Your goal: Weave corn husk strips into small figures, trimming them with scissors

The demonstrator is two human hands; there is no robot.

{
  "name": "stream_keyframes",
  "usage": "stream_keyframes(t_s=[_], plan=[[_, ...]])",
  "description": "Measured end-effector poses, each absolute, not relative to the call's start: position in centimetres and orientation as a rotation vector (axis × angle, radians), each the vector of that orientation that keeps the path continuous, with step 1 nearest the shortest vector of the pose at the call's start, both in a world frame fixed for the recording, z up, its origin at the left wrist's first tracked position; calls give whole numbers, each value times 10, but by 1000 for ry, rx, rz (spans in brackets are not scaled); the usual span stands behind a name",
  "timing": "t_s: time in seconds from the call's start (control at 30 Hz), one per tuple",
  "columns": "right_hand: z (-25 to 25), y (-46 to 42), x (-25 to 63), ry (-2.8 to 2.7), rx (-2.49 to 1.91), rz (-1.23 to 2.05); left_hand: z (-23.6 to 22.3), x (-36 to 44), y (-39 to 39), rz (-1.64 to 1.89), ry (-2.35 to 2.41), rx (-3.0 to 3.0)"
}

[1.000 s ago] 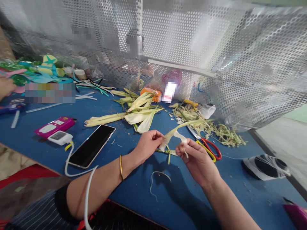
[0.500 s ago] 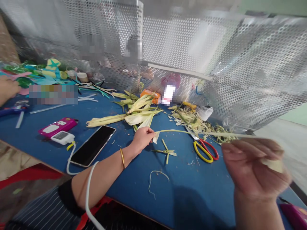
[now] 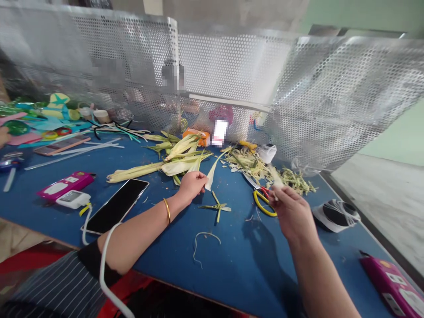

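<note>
My left hand pinches a pale corn husk strip, whose narrow end curves up toward the scraps. My right hand is closed on another pale husk piece, blurred by motion, over the scissors with yellow and red handles. Between the hands, a small cross-shaped knotted husk piece lies on the blue table, with a thin curled fibre nearer me. Beyond my left hand is a pile of corn husks; shredded husk scraps lie behind the scissors.
A black phone and a magenta device with a white cable lie left. Another magenta device and a black-and-white roll are at right. A perforated screen stands behind. Another person's hand shows at the left edge.
Earlier one long husk strip stretched between my hands. Now each hand holds a separate piece, and my right hand has moved inward and away from me. The view has shifted right.
</note>
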State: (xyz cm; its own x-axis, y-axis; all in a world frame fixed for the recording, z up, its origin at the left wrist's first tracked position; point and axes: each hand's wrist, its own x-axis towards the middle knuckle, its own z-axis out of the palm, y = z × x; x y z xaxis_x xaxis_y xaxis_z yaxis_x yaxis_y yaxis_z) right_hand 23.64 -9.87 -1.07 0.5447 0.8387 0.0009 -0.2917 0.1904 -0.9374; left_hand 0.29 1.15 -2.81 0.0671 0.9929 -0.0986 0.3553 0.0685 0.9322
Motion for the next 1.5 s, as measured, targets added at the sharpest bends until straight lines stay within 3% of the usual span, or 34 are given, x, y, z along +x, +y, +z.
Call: stream_keyframes(t_s=[0.13,0.33,0.5,0.6,0.7,0.93,1.13,1.5], plan=[[-20,-95,226,-723,-1228,942,-29,21,31,920,1448,1556],[-29,-91,227,-888,-1259,805,-20,48,59,924,1406,1685],[-29,-92,223,-1016,-1252,814,-8,53,18,895,1175,1734],[-26,-98,212,-1133,-1253,911,-5,49,-18,624,875,1435],[-26,-103,196,-1252,-1269,1018,-7,45,-37,585,757,1226],[-32,-109,179,-1336,-1307,1136,-9,38,-31,711,752,933],[-29,-113,186,-1224,-1250,1123,-12,33,-29,589,593,967],[-28,-116,186,-1248,-1272,1180,-6,35,-26,862,836,1011]])
